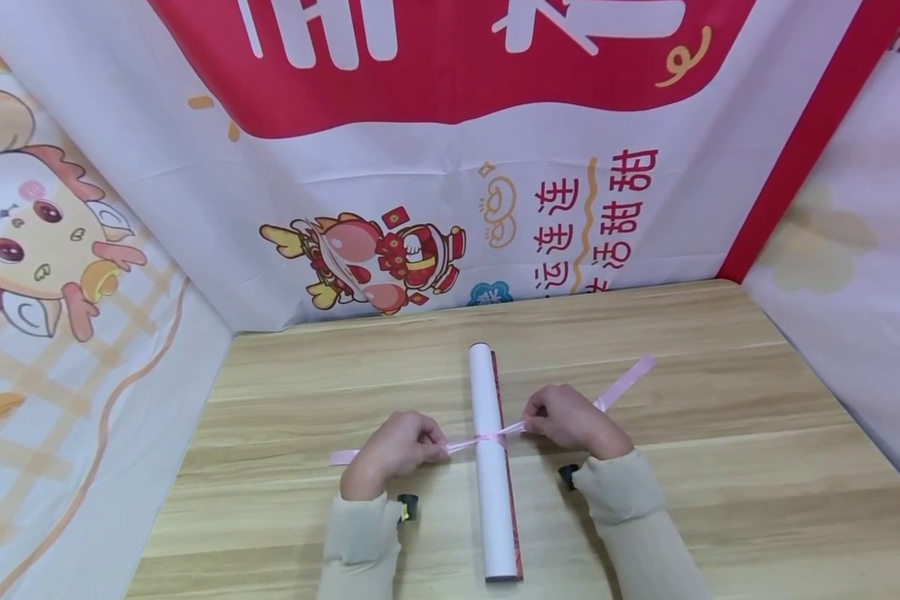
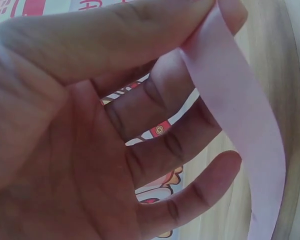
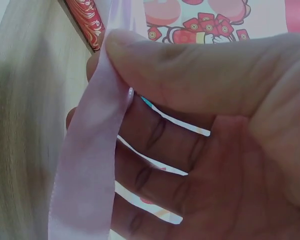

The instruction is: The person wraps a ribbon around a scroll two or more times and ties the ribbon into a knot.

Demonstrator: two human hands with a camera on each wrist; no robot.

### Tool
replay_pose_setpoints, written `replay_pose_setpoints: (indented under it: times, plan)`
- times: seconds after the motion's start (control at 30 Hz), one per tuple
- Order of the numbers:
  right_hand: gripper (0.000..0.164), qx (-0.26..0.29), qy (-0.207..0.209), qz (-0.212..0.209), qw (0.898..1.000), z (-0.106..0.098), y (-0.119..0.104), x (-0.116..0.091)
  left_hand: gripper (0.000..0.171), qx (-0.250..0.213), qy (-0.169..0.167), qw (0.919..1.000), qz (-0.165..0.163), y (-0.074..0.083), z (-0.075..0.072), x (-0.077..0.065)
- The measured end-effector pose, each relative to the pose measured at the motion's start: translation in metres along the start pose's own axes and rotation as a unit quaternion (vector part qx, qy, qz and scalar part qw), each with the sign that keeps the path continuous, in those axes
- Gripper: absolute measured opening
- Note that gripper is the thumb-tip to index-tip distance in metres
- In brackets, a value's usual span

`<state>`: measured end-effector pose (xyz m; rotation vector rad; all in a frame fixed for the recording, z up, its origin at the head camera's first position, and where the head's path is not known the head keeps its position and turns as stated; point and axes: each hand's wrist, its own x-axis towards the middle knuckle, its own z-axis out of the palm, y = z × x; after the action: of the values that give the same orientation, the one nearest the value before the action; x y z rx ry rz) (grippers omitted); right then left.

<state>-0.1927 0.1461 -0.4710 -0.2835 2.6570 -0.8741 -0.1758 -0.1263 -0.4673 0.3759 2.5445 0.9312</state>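
pink ribbon (image 1: 490,437): around white roll (image 1: 497,492) near its middle, knotted or merely crossed, hard to tell | roll: lying on wooden table (image 1: 285,392) | left hand (image 1: 397,446): pinching ribbon's left side | right hand (image 1: 567,418): pinching its right side | printed backdrop (image 1: 390,167): behind table

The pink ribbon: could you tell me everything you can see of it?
The pink ribbon is a long flat strip with a soft sheen like satin. Its middle appears wrapped around the white roll near mid-length; whether it is knotted there is too small to tell. The left hand and right hand pinch it on either side of the roll, and the stretches between look narrow and taut. Beyond the hands its two ends spread flatter and wider.
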Motion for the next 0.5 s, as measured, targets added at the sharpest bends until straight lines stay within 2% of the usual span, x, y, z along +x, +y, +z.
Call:
replay_pose_setpoints:
  times: [0.1, 0.33, 0.5]
  plan:
    - [0.008, -0.006, 0.005, -0.001, 1.000, 0.0002, -0.0006, 0.0006, 0.008, 0.005, -0.001, 1.0000, 0.002, 0.0000, -0.0006, -0.0006]
    - [0.007, -0.001, -0.002, 0.008, 1.000, -0.0011, -0.0030, -0.0020, 0.007, 0.025, 0.002, 0.9992, 0.031, -0.0025, -0.0016, -0.0015]
    - [0.007, -0.003, -0.013, 0.000, 1.000, -0.0028, -0.0047, -0.0033, 0.007, 0.019, -0.005, 0.9994, 0.027, -0.0013, -0.0011, -0.0015]
